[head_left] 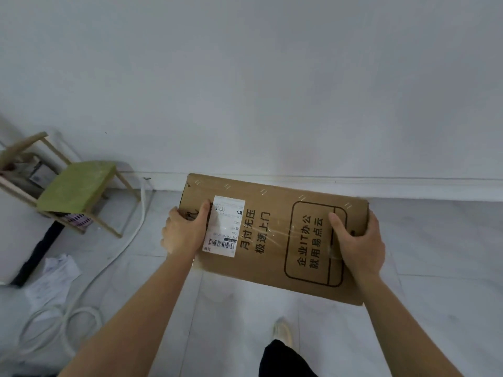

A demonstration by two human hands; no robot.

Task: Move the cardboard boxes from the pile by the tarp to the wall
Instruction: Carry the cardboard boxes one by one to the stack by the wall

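Note:
A brown cardboard box (pixel 275 240) with black printed characters and a white shipping label is held in the air in front of me, close to the white wall (pixel 272 91) and its baseboard. My left hand (pixel 183 231) grips the box's left end, thumb on top beside the label. At the right end my right hand (pixel 356 240) grips it, thumb over the printed frame, fingers wrapped round the edge. The box's far edge lies near the baseboard.
A small wooden chair (pixel 77 186) with a green seat stands by the wall at the left. White hose (pixel 114 257) coils across the pale tiled floor, with crumpled white paper (pixel 58 270) near it. My foot (pixel 283 330) shows below the box.

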